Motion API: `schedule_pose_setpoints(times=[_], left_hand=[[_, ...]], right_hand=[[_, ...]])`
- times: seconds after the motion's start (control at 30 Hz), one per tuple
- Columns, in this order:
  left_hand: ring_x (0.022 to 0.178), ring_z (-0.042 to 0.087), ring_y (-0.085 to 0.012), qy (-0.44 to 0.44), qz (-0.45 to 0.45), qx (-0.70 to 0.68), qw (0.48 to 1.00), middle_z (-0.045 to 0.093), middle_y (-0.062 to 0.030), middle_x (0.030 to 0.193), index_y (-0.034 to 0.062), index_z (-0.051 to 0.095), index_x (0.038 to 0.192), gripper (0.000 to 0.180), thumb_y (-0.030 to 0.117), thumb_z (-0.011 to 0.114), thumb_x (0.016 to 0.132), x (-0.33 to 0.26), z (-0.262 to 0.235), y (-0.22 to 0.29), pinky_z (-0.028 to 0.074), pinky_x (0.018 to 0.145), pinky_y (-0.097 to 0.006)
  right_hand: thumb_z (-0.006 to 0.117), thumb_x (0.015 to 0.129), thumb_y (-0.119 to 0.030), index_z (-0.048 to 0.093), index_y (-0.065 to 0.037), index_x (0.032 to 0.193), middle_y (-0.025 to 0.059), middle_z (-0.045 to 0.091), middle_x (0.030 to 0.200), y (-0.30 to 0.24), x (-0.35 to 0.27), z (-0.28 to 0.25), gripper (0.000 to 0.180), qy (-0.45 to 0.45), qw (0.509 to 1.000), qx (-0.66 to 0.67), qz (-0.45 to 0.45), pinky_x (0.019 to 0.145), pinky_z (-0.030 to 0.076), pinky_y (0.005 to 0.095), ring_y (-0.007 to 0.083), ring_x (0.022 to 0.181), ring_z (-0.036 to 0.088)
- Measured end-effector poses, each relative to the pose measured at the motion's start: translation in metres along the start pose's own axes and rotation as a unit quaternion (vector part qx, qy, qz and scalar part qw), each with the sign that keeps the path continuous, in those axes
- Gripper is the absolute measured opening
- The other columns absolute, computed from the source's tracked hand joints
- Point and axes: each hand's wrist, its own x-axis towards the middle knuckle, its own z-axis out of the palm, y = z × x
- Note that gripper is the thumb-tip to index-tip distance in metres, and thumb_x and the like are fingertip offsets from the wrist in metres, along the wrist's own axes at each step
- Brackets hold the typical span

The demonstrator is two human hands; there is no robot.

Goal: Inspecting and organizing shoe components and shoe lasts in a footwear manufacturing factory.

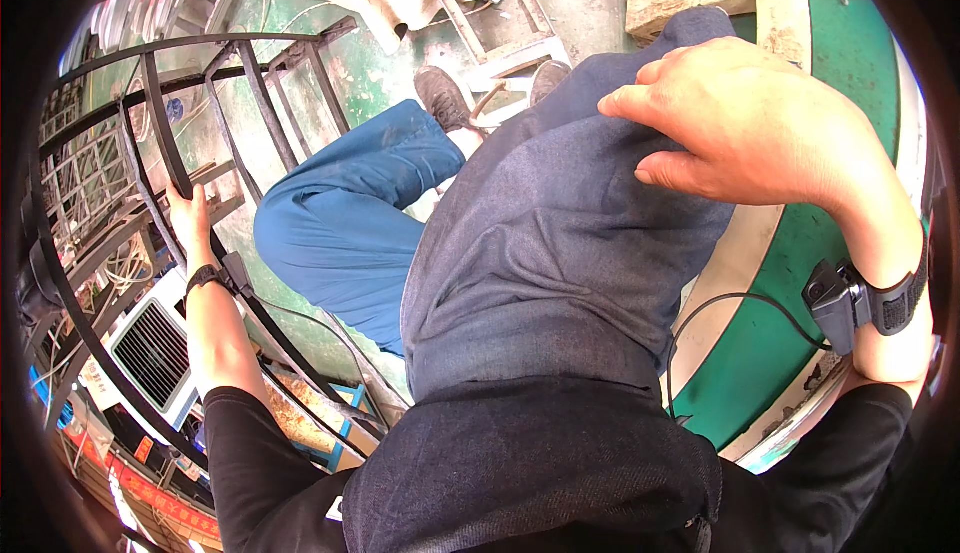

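At the left, my left hand (188, 215) is closed round a slim dark metal bar of a black metal rack (160, 118) with curved and straight bars. My right hand (745, 118) is over the right side of my lap, palm down, its fingers apart and nothing visible in them. Beneath it spreads a dark blue denim apron (540, 223), which covers much of my legs; whether the hand touches the cloth, I cannot tell. Blue trousers (340, 213) show beside the apron.
A pale metal frame (500, 13) stands on the floor ahead, beyond my shoes (443, 96). To the right lies a green surface (850, 73) with pale borders. A white vented unit (155, 348) sits behind the rack. A black cable (740, 296) runs from my right wrist device.
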Motion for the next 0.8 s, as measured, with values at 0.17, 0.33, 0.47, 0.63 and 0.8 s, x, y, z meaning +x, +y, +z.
schedule_pose_setpoints(times=[0.17,0.33,0.47,0.63,0.8], left_hand=[[0.112,0.065,-0.0339,0.0,0.0,-0.005,1.0,0.059,-0.0276,0.129,-0.0025,0.036,0.147,0.078,0.035,0.062,0.084,0.001,-0.001,-0.002,0.047,0.098,-0.038],[0.114,0.064,-0.0342,0.029,0.033,0.01,0.999,0.058,-0.0271,0.132,-0.0021,0.035,0.148,0.078,0.034,0.062,0.084,0.008,0.006,-0.016,0.047,0.099,-0.038],[0.111,0.065,-0.0333,0.017,0.023,0.002,1.0,0.058,-0.0266,0.131,-0.0019,0.035,0.148,0.078,0.034,0.062,0.084,0.006,0.006,-0.01,0.048,0.098,-0.038],[0.103,0.068,-0.0315,-0.004,0.007,-0.01,1.0,0.062,-0.0255,0.126,-0.002,0.035,0.148,0.077,0.033,0.063,0.085,0.002,0.001,-0.003,0.05,0.093,-0.038],[0.104,0.068,-0.0326,0.008,0.018,-0.007,1.0,0.062,-0.0258,0.125,-0.0021,0.035,0.147,0.078,0.034,0.063,0.085,0.004,0.003,-0.007,0.05,0.094,-0.039]], right_hand=[[0.068,0.082,-0.023,0.071,-0.003,0.109,0.0199,0.07,0.086,0.001,0.0,0.002,0.034,0.016,1.0,-0.003,-0.009,0.078,0.056,0.0437,0.0346,0.085,0.07],[0.068,0.082,-0.023,0.071,-0.003,0.108,0.0197,0.07,0.085,0.0,0.0,0.001,0.033,0.017,1.0,-0.001,-0.009,0.077,0.056,0.0437,0.0347,0.084,0.07],[0.068,0.082,-0.023,0.071,-0.003,0.107,0.0195,0.07,0.084,0.0,-0.001,0.002,0.032,0.025,1.0,-0.004,-0.007,0.076,0.056,0.0438,0.0347,0.084,0.07],[0.068,0.082,-0.023,0.071,-0.003,0.105,0.0192,0.07,0.083,0.0,-0.001,0.001,0.031,0.017,1.0,-0.009,-0.009,0.076,0.056,0.0438,0.0344,0.083,0.07],[0.068,0.082,-0.023,0.071,-0.003,0.105,0.0192,0.07,0.083,-0.002,0.001,-0.003,0.031,0.016,1.0,-0.01,-0.01,0.076,0.056,0.0439,0.0343,0.083,0.07]])
